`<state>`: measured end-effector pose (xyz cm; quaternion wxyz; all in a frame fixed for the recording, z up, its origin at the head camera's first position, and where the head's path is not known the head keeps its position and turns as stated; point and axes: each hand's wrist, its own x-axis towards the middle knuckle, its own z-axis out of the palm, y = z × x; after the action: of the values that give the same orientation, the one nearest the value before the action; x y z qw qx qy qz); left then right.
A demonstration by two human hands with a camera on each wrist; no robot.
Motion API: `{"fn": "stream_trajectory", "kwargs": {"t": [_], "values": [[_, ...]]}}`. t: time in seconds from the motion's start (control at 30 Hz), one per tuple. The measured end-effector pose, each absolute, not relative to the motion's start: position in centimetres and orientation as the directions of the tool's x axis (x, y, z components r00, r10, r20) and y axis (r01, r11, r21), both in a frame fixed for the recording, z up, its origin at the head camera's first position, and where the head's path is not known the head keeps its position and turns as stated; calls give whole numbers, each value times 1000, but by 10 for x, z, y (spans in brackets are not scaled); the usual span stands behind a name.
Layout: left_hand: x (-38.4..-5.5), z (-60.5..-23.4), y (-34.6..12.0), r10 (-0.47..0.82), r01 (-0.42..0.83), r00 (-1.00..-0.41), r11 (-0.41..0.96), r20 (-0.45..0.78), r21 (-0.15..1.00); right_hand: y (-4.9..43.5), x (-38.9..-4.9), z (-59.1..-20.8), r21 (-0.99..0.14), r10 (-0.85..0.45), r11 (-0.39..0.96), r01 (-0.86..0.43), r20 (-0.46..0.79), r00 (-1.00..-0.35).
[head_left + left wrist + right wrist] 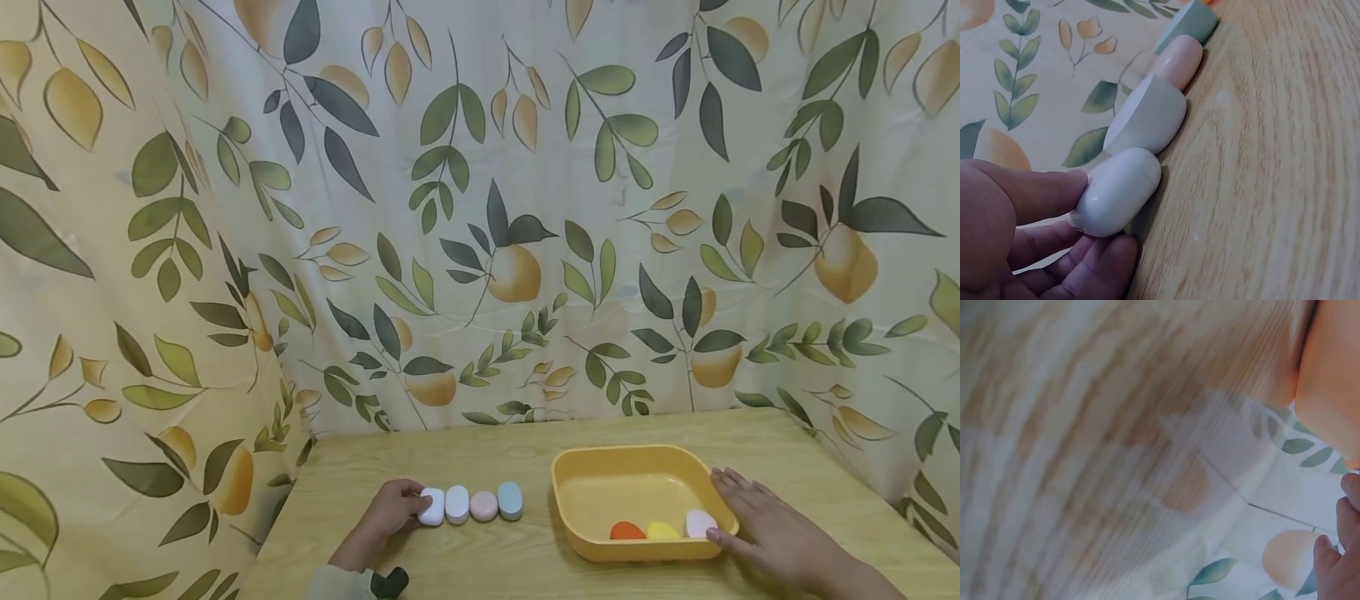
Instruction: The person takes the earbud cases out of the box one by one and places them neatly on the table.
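Observation:
In the head view my left hand (392, 510) is at the left end of a short row on the table. Thumb and fingers pinch a glossy white earbud case (432, 507) with rounded corners; its fine seam shows in the left wrist view. Beside it in the row are a white oval block (457, 505), a pale pink round piece (483, 506) and a teal oval block (510, 501). My right hand (780, 533) rests against the right side of a yellow tray (600, 548), fingers extended along the wall and thumb at the near corner.
Inside the tray, along its near wall, lie an orange-red piece (627, 531), a yellow piece (662, 531) and a pale pink piece (700, 524). The wood-grain table (465, 567) ends at a leaf-and-fruit patterned curtain (480, 333) behind and on the left.

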<state>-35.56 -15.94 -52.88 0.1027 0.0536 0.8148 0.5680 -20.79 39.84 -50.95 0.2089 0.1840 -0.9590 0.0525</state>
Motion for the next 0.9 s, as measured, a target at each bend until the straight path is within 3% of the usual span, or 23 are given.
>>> {"fn": "stream_trajectory", "kwargs": {"t": [0.9], "values": [[-359, -520, -154, 165, 5, -981, 539, -100, 842, 396, -204, -509, -39, -319, 927, -373, 441, -839]]}}
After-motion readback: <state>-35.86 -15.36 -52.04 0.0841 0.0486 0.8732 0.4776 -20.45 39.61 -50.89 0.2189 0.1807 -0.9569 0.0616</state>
